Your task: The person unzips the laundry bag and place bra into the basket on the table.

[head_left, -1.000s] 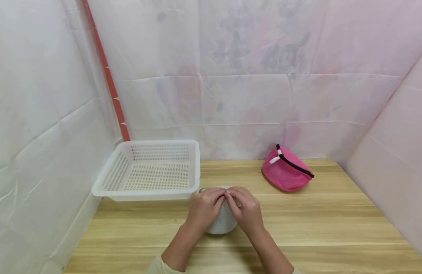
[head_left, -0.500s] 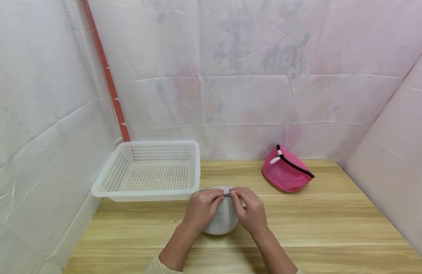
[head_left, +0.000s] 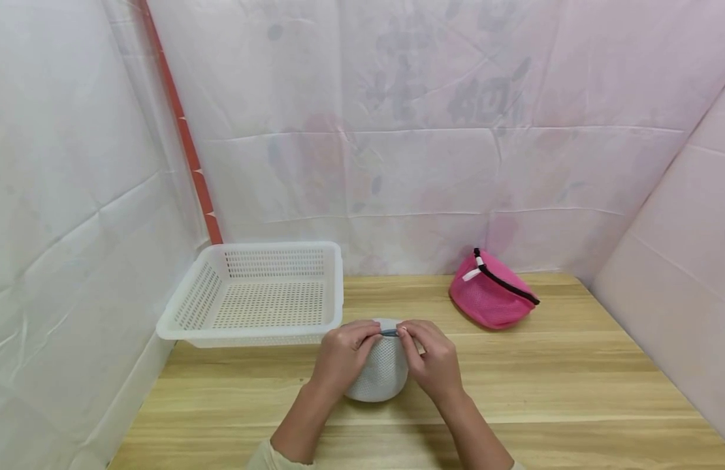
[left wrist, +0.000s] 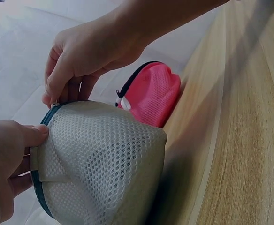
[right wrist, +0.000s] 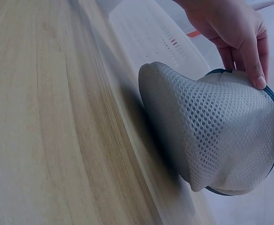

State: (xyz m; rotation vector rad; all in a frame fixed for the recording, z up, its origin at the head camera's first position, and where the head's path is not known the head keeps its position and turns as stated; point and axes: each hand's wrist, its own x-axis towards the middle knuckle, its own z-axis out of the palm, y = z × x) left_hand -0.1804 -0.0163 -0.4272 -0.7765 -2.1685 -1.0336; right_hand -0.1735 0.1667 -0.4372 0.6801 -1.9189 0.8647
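Head view: at the centre front of a wood-grain tabletop [head_left: 545,385], a light grey mesh laundry bag [head_left: 380,375] sits upright between a person's two bare hands. The left hand [head_left: 338,358] pinches the bag's top rim; the right hand [head_left: 434,359] pinches the same rim a little further along, with a short stretch of dark blue-grey zip [head_left: 388,333] showing between the fingertips. Behind and to the left stands a white perforated plastic basket [head_left: 251,336]; behind and to the right lies a bright pink mesh laundry bag [head_left: 488,303] with a black zip and white tag. Pale, creased sheeting [head_left: 409,170] forms the walls, marked by a red strip [head_left: 189,147] at left. Left wrist view: the left thumb presses the grey bag's rim, while the right hand grips by a small zip pull [left wrist: 54,104]. Right wrist view: the left hand grasps the rim, thumb outside; only a sliver of the right hand appears at the edge.
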